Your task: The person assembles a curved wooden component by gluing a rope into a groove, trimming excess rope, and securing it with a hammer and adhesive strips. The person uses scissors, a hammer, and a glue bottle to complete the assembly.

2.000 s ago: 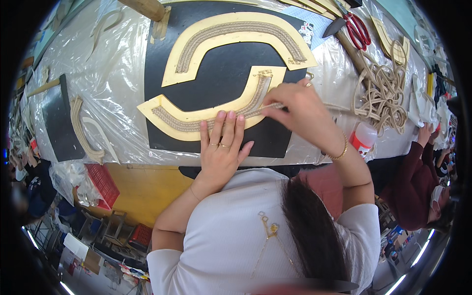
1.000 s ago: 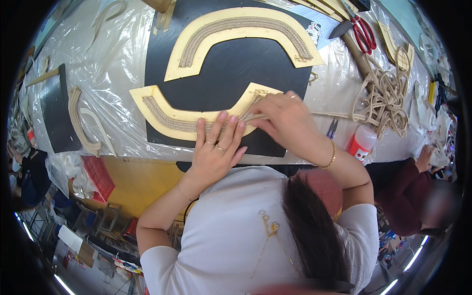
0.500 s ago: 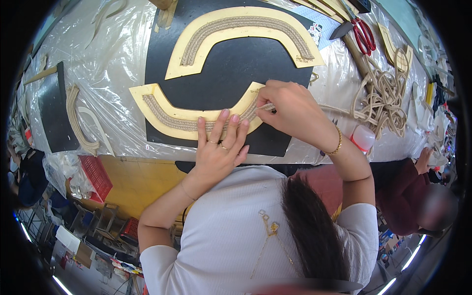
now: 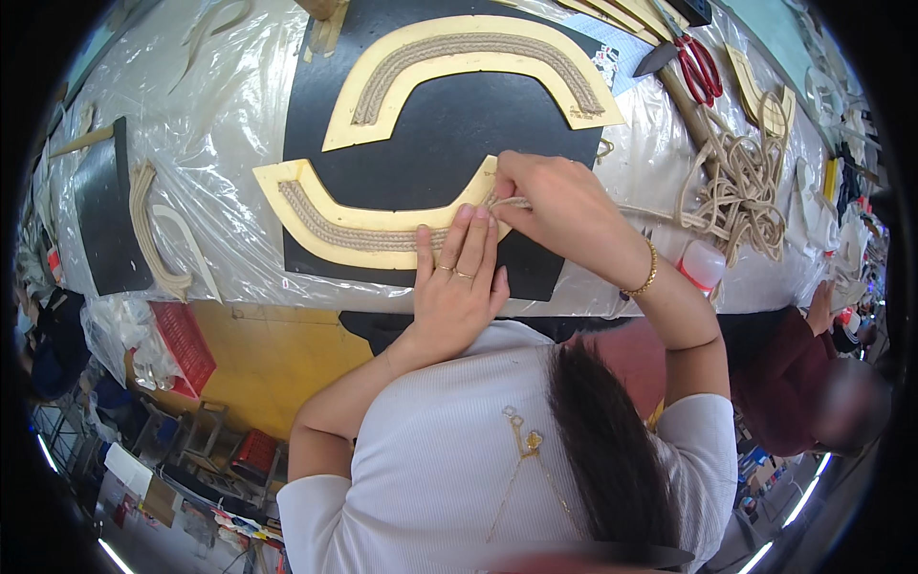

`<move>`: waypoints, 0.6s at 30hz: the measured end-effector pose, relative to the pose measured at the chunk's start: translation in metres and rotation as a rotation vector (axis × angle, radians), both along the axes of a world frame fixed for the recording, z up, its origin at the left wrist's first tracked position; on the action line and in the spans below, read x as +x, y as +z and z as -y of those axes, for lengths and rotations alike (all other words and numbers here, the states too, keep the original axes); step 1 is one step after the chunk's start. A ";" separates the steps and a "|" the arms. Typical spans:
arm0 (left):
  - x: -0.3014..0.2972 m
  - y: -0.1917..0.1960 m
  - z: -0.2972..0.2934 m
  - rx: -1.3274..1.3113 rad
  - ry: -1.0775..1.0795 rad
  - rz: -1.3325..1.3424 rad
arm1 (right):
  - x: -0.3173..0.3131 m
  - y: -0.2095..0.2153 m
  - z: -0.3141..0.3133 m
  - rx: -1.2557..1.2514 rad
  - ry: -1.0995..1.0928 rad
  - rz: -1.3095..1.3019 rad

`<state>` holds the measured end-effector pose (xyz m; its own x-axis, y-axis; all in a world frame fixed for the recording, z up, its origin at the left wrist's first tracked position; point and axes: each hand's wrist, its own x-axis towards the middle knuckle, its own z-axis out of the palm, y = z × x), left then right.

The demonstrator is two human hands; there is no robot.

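Observation:
A curved cream template (image 4: 287, 216) lies on a black board (image 4: 421, 153), with rows of beige cord (image 4: 330, 227) running along its middle. My left hand (image 4: 461, 273) lies flat with fingers stretched out, its fingertips pressing on the cord rows. At the template's right end, my right hand (image 4: 555, 203) pinches the beige cord (image 4: 516, 202); its fingers hide part of that end. From behind this hand the cord runs right to a loose tangled heap (image 4: 741, 201). Above, a second cream template (image 4: 349, 81) carries finished-looking rows of the same cord.
Clear plastic sheeting (image 4: 225, 124) covers the table. Red-handled scissors (image 4: 700, 72) lie at the upper right, and a small clear bottle (image 4: 703, 263) stands by my right forearm. At the left are a bundle of cords (image 4: 148, 230) and a dark panel (image 4: 100, 210). Another person's sleeve (image 4: 775, 354) shows at right.
My left hand has slid right along the cord rows, closer to my right hand. The right hand keeps its pinch on the cord and has shifted only slightly.

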<state>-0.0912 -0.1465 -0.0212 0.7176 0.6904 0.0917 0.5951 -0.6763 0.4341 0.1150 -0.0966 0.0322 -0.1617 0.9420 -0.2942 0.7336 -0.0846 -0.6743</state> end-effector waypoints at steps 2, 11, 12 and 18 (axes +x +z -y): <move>0.001 0.001 0.000 -0.007 0.002 0.015 | 0.008 0.005 -0.004 -0.026 -0.009 0.007; -0.001 -0.001 -0.003 0.026 -0.019 0.037 | 0.027 -0.002 -0.016 0.071 0.057 -0.036; -0.001 0.000 -0.002 0.028 -0.020 0.032 | 0.026 -0.003 -0.016 0.076 0.062 -0.026; 0.007 0.001 -0.006 0.049 0.005 0.051 | 0.023 -0.002 -0.014 0.146 0.120 0.064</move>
<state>-0.0840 -0.1406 -0.0203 0.7079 0.6875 0.1620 0.5763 -0.6948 0.4303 0.1376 -0.0822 0.0299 -0.2607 0.9504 -0.1693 0.7740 0.1010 -0.6251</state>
